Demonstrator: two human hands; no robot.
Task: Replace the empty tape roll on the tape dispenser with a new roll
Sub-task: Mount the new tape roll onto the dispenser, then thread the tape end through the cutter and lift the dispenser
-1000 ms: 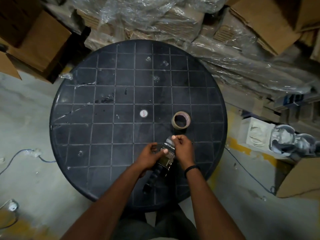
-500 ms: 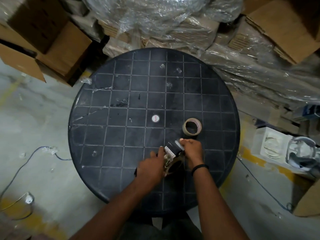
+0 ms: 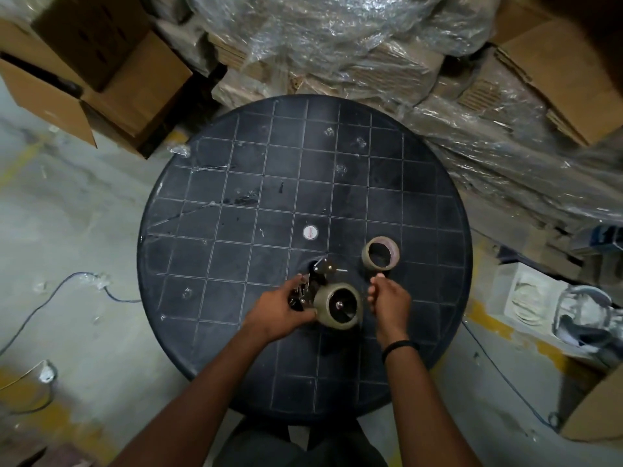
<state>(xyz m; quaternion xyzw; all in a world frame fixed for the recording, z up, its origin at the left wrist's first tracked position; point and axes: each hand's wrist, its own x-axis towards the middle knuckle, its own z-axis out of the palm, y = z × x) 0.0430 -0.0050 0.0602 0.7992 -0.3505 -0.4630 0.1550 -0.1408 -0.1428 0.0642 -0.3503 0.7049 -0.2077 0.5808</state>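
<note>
Fingers of the left hand are curled around the tape dispenser, which is held on the round black table. The metal frame of the dispenser is gripped on its left side, and one fingertip is pressed against the roll on the dispenser. That roll is seen as a tan ring with a dark middle and a small hub in its centre. It is seated on the dispenser's wheel, just toward the person from the dispenser's metal front end.

Fingers of the right hand are bent in loosely, and nothing is held in them. The hand is kept just right of the dispenser, close to the roll but apart from it. A black band is worn on that wrist.

Another tape roll is laid flat on the table, beyond the dispenser and to its right, just past the right fingertips. A small white round cap is set in the table beyond the dispenser. Cardboard boxes and bundles wrapped in clear plastic are piled far beyond the dispenser, past the table's edge.
</note>
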